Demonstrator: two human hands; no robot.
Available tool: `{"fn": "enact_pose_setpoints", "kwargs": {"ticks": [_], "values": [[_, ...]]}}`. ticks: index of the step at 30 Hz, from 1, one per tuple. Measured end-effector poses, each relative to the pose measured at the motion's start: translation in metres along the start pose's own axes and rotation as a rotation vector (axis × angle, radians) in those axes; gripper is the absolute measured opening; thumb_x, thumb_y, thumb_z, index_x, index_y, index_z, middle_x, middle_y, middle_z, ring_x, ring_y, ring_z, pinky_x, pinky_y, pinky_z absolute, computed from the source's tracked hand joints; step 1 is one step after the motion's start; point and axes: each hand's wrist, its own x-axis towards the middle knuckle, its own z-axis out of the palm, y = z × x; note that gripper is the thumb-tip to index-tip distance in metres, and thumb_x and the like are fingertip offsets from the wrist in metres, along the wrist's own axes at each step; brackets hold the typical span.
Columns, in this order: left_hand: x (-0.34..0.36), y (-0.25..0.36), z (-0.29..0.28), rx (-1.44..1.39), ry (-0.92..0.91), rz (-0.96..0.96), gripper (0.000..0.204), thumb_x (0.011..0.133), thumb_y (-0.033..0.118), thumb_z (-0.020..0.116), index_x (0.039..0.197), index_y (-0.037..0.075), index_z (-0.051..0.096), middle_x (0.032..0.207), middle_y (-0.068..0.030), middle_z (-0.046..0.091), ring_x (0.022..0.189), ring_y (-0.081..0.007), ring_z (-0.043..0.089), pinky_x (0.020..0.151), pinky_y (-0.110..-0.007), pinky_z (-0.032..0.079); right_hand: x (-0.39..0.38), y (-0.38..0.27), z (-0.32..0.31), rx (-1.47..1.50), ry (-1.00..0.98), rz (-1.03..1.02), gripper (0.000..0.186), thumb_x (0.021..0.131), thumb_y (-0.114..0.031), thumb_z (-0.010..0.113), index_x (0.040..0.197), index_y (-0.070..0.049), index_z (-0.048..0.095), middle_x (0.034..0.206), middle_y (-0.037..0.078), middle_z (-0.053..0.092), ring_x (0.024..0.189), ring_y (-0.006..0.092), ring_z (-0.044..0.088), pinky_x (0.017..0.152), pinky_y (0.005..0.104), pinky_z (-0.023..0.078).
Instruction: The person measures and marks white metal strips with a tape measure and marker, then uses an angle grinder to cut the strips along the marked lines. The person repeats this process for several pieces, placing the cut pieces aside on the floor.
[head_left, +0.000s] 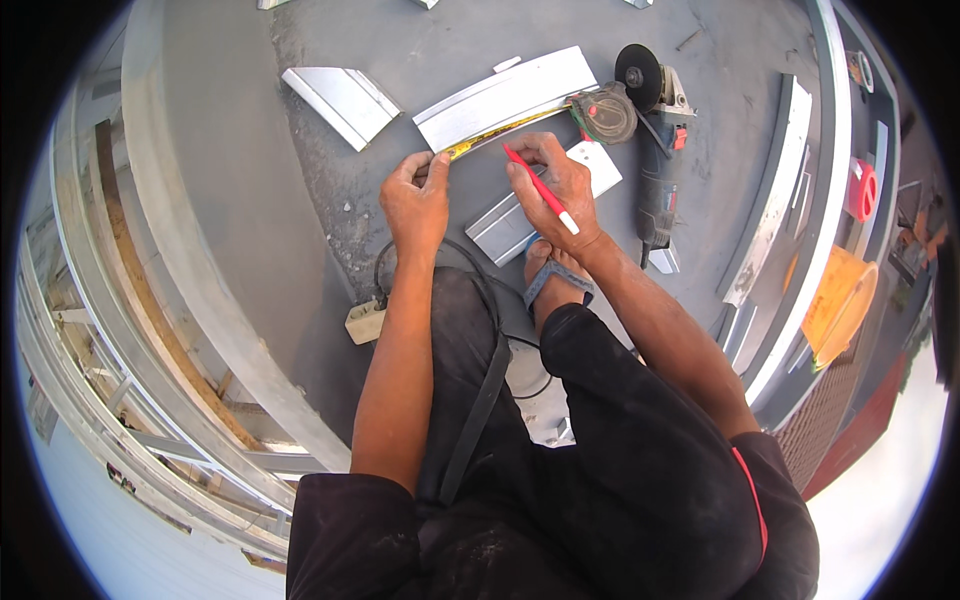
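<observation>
My left hand pinches the hooked end of a yellow tape measure blade at the near left corner of a silvery metal profile. The blade runs along the profile's near edge to the tape measure's case at its right end. In my right hand is a red marker with a white end, its red tip pointing up and left toward the blade. Under that hand lies a second metal profile, partly hidden, close to my sandalled foot.
An angle grinder with a black disc lies to the right. A cut metal piece rests at the left, and a power socket block with a cord sits by my knee. Beyond the right rail stands an orange bucket.
</observation>
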Motion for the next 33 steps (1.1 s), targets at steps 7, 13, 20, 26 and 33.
{"fn": "enact_pose_setpoints", "kwargs": {"ticks": [7,13,20,26,33], "values": [[-0.002,0.002,0.000,-0.021,-0.010,-0.032,0.031,0.105,0.020,0.081,0.116,-0.010,0.081,0.085,-0.0073,0.077,0.070,-0.0099,0.066,0.060,-0.030,0.052,0.006,0.011,-0.004,-0.059,-0.059,-0.015,0.026,0.098,-0.013,0.079,0.121,-0.005,0.069,0.103,0.018,0.082,0.093,0.0393,0.082,0.082,0.0449,0.065],[0.002,-0.007,-0.002,-0.038,-0.013,-0.014,0.048,0.103,0.030,0.085,0.128,-0.010,0.078,0.082,-0.0101,0.076,0.065,-0.0118,0.067,0.058,-0.028,0.052,0.005,0.016,-0.001,-0.074,-0.086,-0.045,0.028,0.099,-0.014,0.080,0.122,-0.006,0.068,0.107,0.019,0.082,0.096,0.0401,0.081,0.084,0.0452,0.065],[0.001,-0.003,-0.001,-0.034,-0.021,-0.041,0.049,0.103,0.030,0.085,0.130,-0.010,0.077,0.082,-0.0104,0.076,0.065,-0.0120,0.067,0.058,-0.028,0.052,0.005,0.015,-0.002,-0.119,-0.109,-0.040,0.028,0.100,-0.015,0.079,0.125,-0.007,0.068,0.111,0.019,0.081,0.100,0.0407,0.080,0.086,0.0464,0.064],[-0.001,0.003,-0.002,-0.018,-0.035,-0.060,0.034,0.106,0.022,0.081,0.119,-0.009,0.080,0.086,-0.0074,0.076,0.070,-0.0108,0.068,0.059,-0.030,0.053,0.006,0.013,-0.003,-0.144,-0.109,-0.057,0.028,0.101,-0.015,0.079,0.126,-0.007,0.069,0.112,0.018,0.080,0.101,0.0413,0.079,0.085,0.0466,0.063],[0.001,-0.003,-0.001,-0.055,-0.025,-0.032,0.034,0.105,0.023,0.082,0.117,-0.010,0.081,0.085,-0.0073,0.076,0.069,-0.0104,0.066,0.060,-0.030,0.052,0.010,0.004,-0.010,-0.209,-0.163,-0.017,0.026,0.099,-0.013,0.078,0.123,-0.007,0.070,0.109,0.019,0.080,0.098,0.0406,0.079,0.082,0.0470,0.063]]}}
